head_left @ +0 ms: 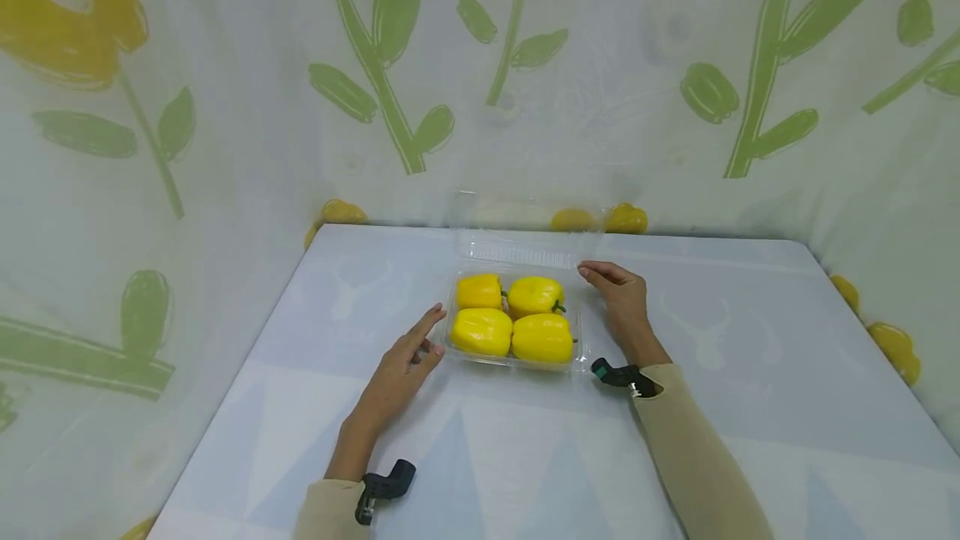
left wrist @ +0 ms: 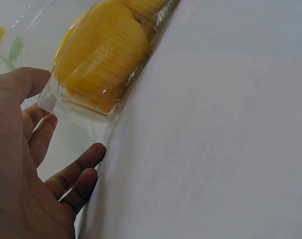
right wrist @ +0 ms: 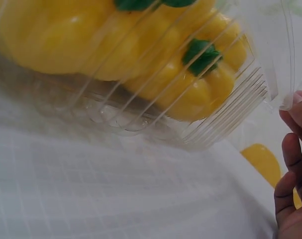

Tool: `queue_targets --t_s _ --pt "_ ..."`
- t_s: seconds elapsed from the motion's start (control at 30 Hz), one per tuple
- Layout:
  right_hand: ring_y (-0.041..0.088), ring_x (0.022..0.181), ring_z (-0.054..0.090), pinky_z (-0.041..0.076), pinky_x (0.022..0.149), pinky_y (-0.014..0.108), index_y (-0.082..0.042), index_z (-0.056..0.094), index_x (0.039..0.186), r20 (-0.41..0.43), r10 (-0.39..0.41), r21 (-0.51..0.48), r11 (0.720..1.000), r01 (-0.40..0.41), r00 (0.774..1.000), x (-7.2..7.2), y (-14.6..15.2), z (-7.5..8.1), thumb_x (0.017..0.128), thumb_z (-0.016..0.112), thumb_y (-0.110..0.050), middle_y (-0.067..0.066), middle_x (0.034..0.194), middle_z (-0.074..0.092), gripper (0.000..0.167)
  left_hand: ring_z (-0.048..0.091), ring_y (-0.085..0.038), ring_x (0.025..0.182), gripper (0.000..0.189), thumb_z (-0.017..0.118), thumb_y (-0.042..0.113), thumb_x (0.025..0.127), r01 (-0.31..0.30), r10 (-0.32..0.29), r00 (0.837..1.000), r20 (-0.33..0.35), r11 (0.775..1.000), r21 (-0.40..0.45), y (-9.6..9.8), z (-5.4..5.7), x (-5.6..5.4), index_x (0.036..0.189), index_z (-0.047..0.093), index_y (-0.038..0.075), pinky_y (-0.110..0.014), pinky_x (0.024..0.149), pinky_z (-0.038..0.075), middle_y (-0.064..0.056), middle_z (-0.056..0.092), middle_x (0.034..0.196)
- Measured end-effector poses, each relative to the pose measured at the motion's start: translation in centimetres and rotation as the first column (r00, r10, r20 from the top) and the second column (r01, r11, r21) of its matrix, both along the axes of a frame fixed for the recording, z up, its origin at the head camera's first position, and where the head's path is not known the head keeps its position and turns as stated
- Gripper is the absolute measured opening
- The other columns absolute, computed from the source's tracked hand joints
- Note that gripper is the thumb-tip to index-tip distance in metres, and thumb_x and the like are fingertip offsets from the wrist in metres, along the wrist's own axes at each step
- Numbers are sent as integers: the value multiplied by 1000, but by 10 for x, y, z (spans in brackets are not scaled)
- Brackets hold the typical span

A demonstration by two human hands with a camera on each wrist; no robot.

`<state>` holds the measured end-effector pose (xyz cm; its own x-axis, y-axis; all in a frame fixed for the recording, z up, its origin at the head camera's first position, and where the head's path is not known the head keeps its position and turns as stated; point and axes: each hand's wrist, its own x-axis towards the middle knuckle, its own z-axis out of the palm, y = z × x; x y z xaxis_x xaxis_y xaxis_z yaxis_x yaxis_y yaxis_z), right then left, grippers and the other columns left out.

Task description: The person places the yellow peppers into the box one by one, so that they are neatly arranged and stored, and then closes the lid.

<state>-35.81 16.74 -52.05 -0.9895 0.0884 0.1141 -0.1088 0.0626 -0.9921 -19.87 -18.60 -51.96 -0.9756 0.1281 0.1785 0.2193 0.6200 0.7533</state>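
Several yellow bell peppers (head_left: 481, 332) lie in a clear plastic clamshell container (head_left: 480, 362) on the table. Its clear lid (head_left: 517, 253) stands raised behind the tray, hinged open. At the tray's left side, my left hand (head_left: 401, 373) touches the rim with fairly straight fingers; in the left wrist view its upper digit meets the clear rim corner, and the others spread below. My right hand (head_left: 622, 298) pinches the clear plastic edge at the back right corner, near the lid, between thumb and finger. The right wrist view shows that thumb (right wrist: 300, 99) on the plastic edge.
The white and pale blue tabletop (head_left: 510, 473) extends around the container. Behind and at the sides hangs a white curtain (head_left: 600, 107) with yellow flowers and green leaves. Each wrist wears a black camera mount (head_left: 386, 490) over a beige sleeve (head_left: 697, 457).
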Motion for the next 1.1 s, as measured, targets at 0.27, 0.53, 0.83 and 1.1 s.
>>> queue_targets --t_s 0.27,0.53,0.83,1.1 --pt "16 101 63 47 85 25 -9 79 106 -6 22 -12 1000 -22 1000 3 -1 1 82 83 -38 -1 104 75 37 52 -10 100 57 54 36 104 2 -2 1000 0 1000 -9 -1 0 0 156 34 36 -40 86 48 22 27 159" --pt "16 98 63 48 83 24 -6 78 106 -28 45 -39 998 -46 999 3 2 0 84 82 -33 -1 103 75 35 51 -11 100 57 54 37 104 13 -13 1000 -1 1000 10 -1 -1 -1 157 34 34 -39 85 47 23 28 159" --pt "17 97 62 49 83 24 -6 77 106 -42 74 5 997 -74 996 5 4 -4 87 80 -32 -2 104 74 32 52 -12 101 56 54 38 104 10 -10 1000 21 1000 24 -1 0 0 156 33 38 -41 85 46 24 28 158" --pt "16 88 54 45 77 26 -10 77 102 37 18 55 998 -20 999 7 3 0 85 82 -29 -6 94 71 26 52 -12 102 56 53 38 104 8 -9 1000 24 999 32 0 1 1 156 34 35 -41 85 47 25 27 158"
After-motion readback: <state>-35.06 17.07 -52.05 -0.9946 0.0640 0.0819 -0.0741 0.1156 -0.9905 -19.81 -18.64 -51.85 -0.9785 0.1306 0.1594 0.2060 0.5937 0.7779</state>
